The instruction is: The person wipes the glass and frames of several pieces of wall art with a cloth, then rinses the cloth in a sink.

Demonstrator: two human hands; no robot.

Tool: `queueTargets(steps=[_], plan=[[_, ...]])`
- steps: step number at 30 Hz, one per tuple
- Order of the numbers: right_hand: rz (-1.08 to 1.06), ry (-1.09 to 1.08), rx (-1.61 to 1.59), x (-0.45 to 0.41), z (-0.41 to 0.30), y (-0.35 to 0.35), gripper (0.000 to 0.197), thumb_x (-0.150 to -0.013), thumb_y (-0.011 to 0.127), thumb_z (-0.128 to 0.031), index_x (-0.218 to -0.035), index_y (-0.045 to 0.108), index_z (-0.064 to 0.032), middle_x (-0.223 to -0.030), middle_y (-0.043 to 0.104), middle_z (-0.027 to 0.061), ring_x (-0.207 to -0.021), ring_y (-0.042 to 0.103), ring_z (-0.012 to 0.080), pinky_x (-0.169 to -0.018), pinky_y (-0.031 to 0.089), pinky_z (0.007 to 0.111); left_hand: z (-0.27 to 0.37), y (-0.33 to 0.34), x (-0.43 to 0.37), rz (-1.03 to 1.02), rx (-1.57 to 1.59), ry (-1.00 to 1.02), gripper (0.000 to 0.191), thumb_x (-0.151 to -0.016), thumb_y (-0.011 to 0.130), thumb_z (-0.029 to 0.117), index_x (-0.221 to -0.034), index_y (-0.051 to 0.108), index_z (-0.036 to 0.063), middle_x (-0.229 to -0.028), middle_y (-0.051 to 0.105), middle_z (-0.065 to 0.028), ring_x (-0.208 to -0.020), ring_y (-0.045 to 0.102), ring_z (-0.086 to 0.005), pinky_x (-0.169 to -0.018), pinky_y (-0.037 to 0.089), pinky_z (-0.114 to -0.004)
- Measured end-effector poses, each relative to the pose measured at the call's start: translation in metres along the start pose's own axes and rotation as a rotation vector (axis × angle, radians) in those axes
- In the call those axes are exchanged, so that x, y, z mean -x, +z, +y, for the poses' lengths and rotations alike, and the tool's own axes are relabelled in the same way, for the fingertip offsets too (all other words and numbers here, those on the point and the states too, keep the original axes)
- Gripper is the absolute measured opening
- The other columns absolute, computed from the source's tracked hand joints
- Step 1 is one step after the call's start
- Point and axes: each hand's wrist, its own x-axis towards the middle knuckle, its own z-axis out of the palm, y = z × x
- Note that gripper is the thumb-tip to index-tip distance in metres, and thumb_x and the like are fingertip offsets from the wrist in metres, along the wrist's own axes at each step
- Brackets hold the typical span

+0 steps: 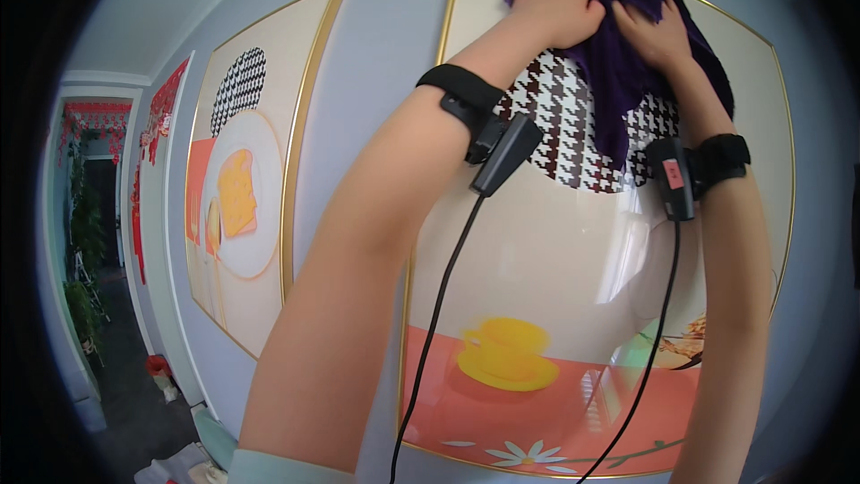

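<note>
Near the top of a large gold-framed picture [510, 249], my left hand [559, 8] and my right hand [657, 32] sit side by side on a dark purple cloth [615, 74]. Fingers of both hands are curled into its bunched fabric. Part of the cloth hangs in a long fold over the printed black-and-white houndstooth circle [561, 128], and another part drapes behind my right wrist. The picture's glossy surface shows a yellow cup and saucer [507, 353] on a coral band, with reflections of a window. Some fingertips are hidden in the cloth.
A second gold-framed picture [238, 181] hangs to the left on the pale wall [356, 114]. Black straps with small devices [507, 154] circle both forearms, their cables [437, 309] hanging down. Farther left, a doorway [101, 228] has red decorations and green plants.
</note>
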Motion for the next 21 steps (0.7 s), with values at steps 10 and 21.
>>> queueTargets(steps=[10, 21], plan=[[0.086, 0.179, -0.120, -0.084, -0.101, 0.093, 0.039, -0.078, 0.047, -0.043, -0.102, 0.061, -0.0149, -0.099, 0.064, 0.0110, -0.102, 0.055, 0.0296, -0.102, 0.032, 0.040, -0.105, -0.055, 0.040, -0.101, -0.003, -0.259, 0.041, -0.084, 0.035, 0.027, -0.113, 0.050, 0.0017, -0.113, 0.055, -0.0233, -0.106, 0.053, -0.0354, -0.089, 0.042, -0.046], [-0.010, -0.031, -0.419, -0.047, -0.141, 0.042, 0.044, -0.073, 0.054, -0.039, -0.107, 0.059, -0.0101, -0.107, 0.060, 0.0158, -0.108, 0.050, 0.0314, -0.101, 0.032, 0.041, -0.141, -0.015, 0.090, 0.140, 0.112, -0.076, 0.049, -0.088, 0.038, 0.034, -0.126, 0.040, 0.0026, -0.118, 0.051, -0.0226, -0.109, 0.049, -0.0386, -0.089, 0.042, -0.044]])
